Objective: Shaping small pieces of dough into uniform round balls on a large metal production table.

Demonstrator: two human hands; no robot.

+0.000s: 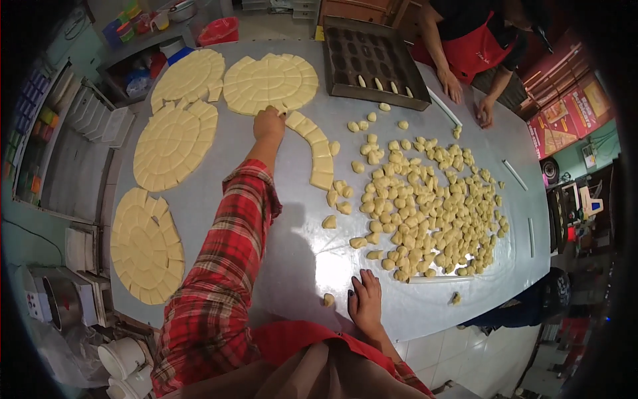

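Observation:
My left hand (269, 124) reaches far across the metal table to the near edge of a round, flat sheet of dough (271, 83), scored into pieces. Its fingers are curled closed there; what they grip is hidden. Beside it, a curved strip of cut dough (315, 147) bends toward me. My right hand (366, 303) lies on the table near its front edge, fingers apart, holding nothing. A small dough lump (328, 300) sits to its left. Ahead and to the right of it spreads a large heap of small dough balls (428, 206).
More cut dough rounds (176, 143) lie along the left side. At the back stands a dark moulded baking tray (375, 56) with several pale dough sticks in its near row. A co-worker's hands (452, 86) rest at the far right edge. White rods (515, 175) lie on the right.

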